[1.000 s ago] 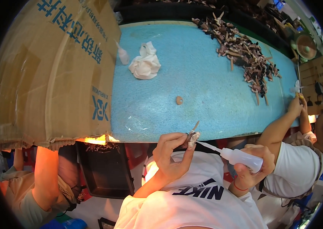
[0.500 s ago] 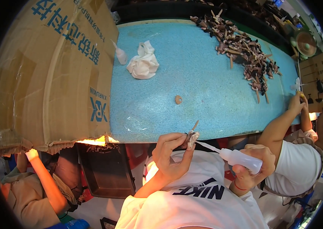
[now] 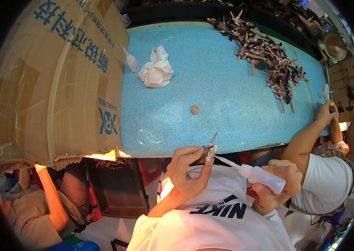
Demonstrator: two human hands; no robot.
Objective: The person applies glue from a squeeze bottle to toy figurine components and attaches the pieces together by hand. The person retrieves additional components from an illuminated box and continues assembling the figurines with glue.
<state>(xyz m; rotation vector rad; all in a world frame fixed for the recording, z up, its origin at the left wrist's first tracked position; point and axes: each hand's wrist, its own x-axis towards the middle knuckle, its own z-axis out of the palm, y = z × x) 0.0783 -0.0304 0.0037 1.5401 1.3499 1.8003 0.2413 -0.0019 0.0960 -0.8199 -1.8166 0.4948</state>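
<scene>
Between thumb and fingers, my left hand (image 3: 187,169) pinches a small figurine (image 3: 211,153) in pale and brown tones, with a thin stick-like part pointing up from it. My right hand (image 3: 280,180) is wrapped round a white squeeze bottle (image 3: 264,177) with a long thin nozzle. The nozzle slants up to the left, and its tip is at or very near the figurine; whether they touch I cannot tell. Both hands are at the near edge of the blue tabletop (image 3: 177,125). A small round brown piece (image 3: 195,110) lies on the table beyond them.
A large cardboard box (image 3: 55,92) stands at the left. Beside it are a second squeeze bottle (image 3: 132,62) and crumpled white tissue (image 3: 157,71). A heap of small brown figurines (image 3: 269,58) covers the far right. A black tray (image 3: 116,188) sits below the table. Co-workers sit on both sides.
The squeeze bottle and my right hand have shifted very slightly left. My left hand and the figurine have hardly moved.
</scene>
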